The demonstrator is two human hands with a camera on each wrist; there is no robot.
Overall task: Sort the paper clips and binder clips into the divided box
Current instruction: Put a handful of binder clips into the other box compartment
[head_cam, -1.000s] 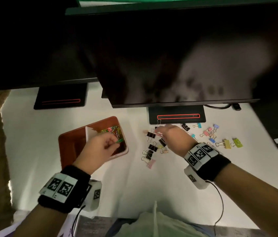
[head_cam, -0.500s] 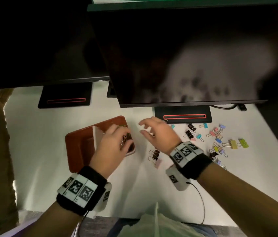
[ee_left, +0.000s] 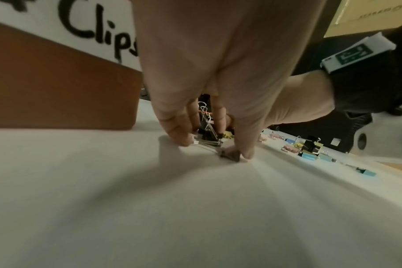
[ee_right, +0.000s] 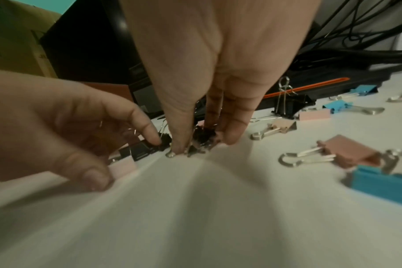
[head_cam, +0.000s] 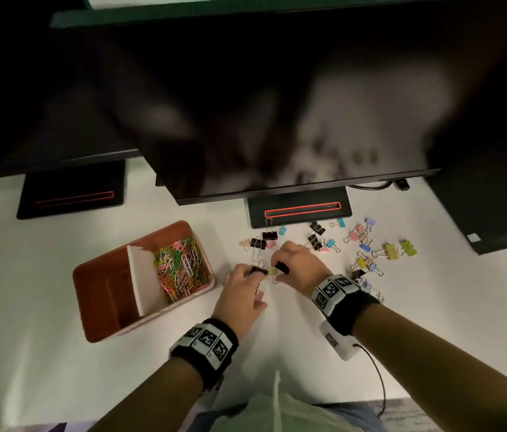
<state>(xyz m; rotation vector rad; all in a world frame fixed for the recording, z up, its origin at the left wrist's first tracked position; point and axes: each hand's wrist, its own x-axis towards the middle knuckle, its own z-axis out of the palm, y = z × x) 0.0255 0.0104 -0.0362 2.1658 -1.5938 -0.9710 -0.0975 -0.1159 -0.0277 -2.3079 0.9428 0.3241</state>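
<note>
hands [head_cam: 272, 275] | fingertips hide gripped binder clips [ee_right: 202, 137] | blurred

White desk [head_cam: 59, 353]. Two dark monitors [head_cam: 277, 104] overhead, black stands with red-outlined slots [head_cam: 300, 208] (second stand further left [head_cam: 71, 194]). Black cable [head_cam: 370, 187] behind. Cardboard box [ee_right: 14, 39] at left edge.
</note>
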